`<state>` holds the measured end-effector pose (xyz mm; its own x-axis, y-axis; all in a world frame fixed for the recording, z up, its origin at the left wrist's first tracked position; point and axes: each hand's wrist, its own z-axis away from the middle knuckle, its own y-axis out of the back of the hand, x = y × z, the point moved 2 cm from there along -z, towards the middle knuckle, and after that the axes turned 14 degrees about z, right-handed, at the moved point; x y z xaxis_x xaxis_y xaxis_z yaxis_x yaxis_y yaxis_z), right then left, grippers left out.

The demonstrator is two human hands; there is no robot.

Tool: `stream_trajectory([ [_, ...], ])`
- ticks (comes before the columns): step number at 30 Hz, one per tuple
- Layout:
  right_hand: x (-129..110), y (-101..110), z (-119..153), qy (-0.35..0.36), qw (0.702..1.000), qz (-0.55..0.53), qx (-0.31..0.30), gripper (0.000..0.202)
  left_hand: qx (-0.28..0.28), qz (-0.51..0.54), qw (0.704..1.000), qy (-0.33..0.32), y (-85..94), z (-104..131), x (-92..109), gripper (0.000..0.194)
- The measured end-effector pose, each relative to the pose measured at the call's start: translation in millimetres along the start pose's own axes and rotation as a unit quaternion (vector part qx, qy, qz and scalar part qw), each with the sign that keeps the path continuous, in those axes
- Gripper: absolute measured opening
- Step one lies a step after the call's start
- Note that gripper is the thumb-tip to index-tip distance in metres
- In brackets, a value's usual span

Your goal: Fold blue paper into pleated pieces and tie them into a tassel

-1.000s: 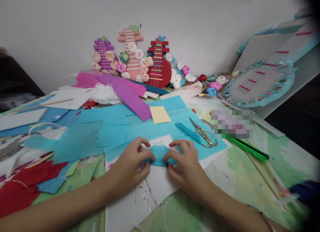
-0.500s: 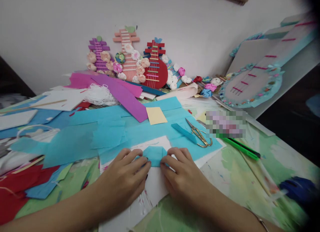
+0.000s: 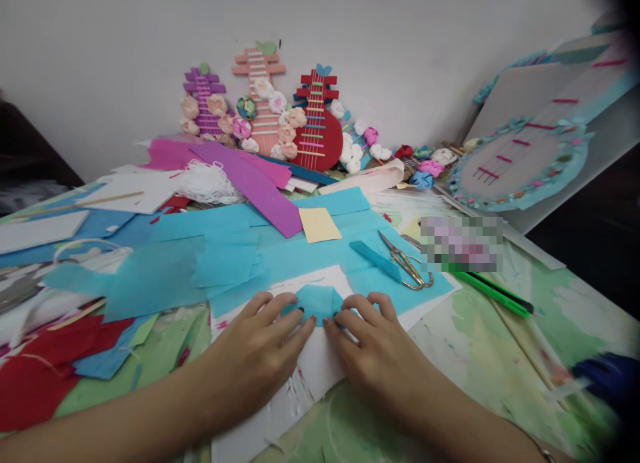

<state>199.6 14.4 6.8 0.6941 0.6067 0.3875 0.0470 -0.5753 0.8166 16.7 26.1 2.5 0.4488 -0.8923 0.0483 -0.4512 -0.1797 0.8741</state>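
A small piece of light-blue crepe paper with folded, slanted corners rests on a white sheet in front of me. My left hand has its curled fingers on the paper's left side, fingertips at the lower edge. On the opposite side my right hand grips the right corner the same way. Both thumb tips lie near each other just below the paper. Larger light-blue crepe sheets spread behind the hands, with a yellow paper square on top. Gold-handled scissors lie beside a narrow blue strip.
A green cutter is at the right. White string and a purple strip lie further back. Paper lutes in purple, pink and red lean against the wall. Red scraps are at left.
The fingertips have shifted along the blue crepe paper's lower edge, and the thumbs now show more plainly. The whole view has swung slightly left, moving things right in the picture.
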Motion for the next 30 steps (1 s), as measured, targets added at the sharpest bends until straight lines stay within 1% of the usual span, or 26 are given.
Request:
stream_trajectory([
  [2, -0.2, -1.2, 0.6, -0.008, 1.000, 0.002, 0.006, 0.009, 0.012, -0.003, 1.000, -0.006, -0.2, 1.6, -0.2, 0.020],
  [8, -0.9, -2.7, 2.5, -0.026, 0.999, 0.003, 0.019, 0.012, 0.033, -0.011, 0.999, -0.008, 2.1, 2.2, -1.4, 0.013],
  [15, -0.5, -1.1, 3.2, -0.048, 0.999, -0.006, 0.003, 0.010, 0.040, 0.002, 0.999, -0.004, 6.7, -2.8, -2.1, 0.013],
  [20, 0.7, 0.9, 3.6, -0.061, 0.998, -0.029, 0.011, 0.010, 0.038, 0.008, 0.999, 0.007, 5.3, -0.7, -2.4, 0.010],
  [23, 0.8, 2.0, 4.1, -0.062, 0.998, -0.031, 0.011, 0.013, 0.042, 0.005, 0.999, 0.005, 5.4, -1.0, -1.9, 0.011],
  [28, 0.1, 2.0, 4.8, -0.059, 0.998, -0.016, 0.007, 0.017, 0.070, -0.011, 0.997, 0.000, 8.2, -4.8, -0.2, 0.016],
  [30, 0.1, 2.4, 4.8, -0.062, 0.998, -0.014, 0.005, 0.017, 0.070, -0.010, 0.997, -0.003, 8.9, -5.8, 0.5, 0.016],
])
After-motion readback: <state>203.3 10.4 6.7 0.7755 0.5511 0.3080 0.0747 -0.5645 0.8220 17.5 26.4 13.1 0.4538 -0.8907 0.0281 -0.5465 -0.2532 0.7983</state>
